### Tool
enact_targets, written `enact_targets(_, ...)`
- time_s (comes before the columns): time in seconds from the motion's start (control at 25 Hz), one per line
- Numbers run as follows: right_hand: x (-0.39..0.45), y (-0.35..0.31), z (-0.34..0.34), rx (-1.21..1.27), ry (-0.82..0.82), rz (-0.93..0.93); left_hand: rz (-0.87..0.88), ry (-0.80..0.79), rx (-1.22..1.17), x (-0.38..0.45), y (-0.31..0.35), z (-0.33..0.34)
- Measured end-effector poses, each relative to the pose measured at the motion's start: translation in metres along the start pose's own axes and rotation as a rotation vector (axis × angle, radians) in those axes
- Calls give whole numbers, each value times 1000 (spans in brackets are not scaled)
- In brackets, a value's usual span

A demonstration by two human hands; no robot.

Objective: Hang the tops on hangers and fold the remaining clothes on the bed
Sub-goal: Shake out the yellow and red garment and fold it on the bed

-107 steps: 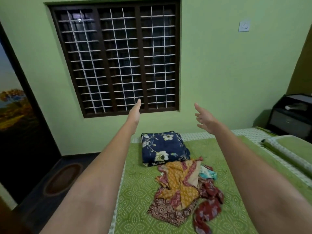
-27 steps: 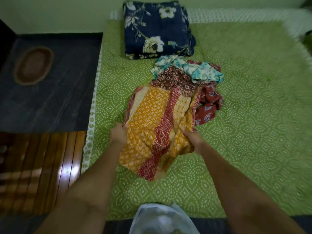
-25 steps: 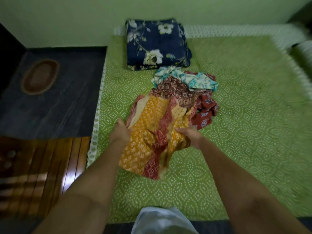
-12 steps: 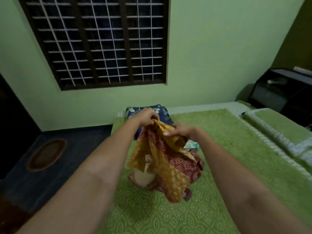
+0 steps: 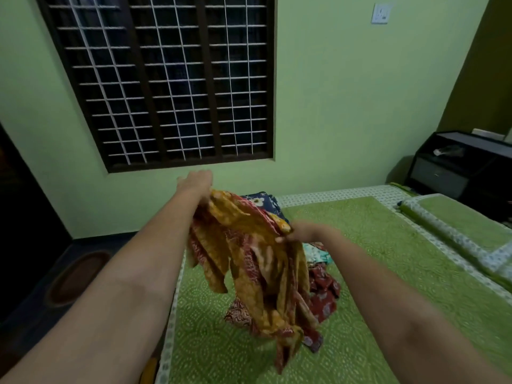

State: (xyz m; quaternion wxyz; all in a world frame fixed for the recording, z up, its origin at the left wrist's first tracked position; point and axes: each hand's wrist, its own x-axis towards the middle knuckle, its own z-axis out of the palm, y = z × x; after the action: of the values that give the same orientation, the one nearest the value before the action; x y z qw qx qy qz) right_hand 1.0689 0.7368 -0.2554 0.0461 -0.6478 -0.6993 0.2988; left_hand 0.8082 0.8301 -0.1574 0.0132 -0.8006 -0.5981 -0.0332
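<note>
Orange-red printed garment; green white-patterned bedspread; navy floral blanket.

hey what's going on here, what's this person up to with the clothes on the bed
A person is sorting laundry at a bed with a green cover. Both hands hold a yellow and red patterned garment up off the bed: the left hand grips its upper edge, the right hand pinches it lower down. A small pile of other clothes lies beneath, and a folded dark floral blanket sits behind. No hanger is in view.
</note>
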Motion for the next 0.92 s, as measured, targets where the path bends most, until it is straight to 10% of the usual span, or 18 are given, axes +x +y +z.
enact_targets(0.16, -4, -53, -48, 265, 285, -189, 265, -513, -411, -11, 63, 14)
enact_targets(0.32, -7, -10, -56, 357, 238, -198, 159, -284, -631, 3, 78, 8)
enact_targets(0.56, 26, 84, 1, -129, 102, 66, 63, -168, -950, 2, 105, -1)
enact_targets(0.8, 18, 56, -76, 488, 290, -37, -235, 90, -498, 5, 71, 29)
enact_targets(0.92, 28, -6, -134, 766, 295, -166, -131, -84, -534, 5, 93, 60)
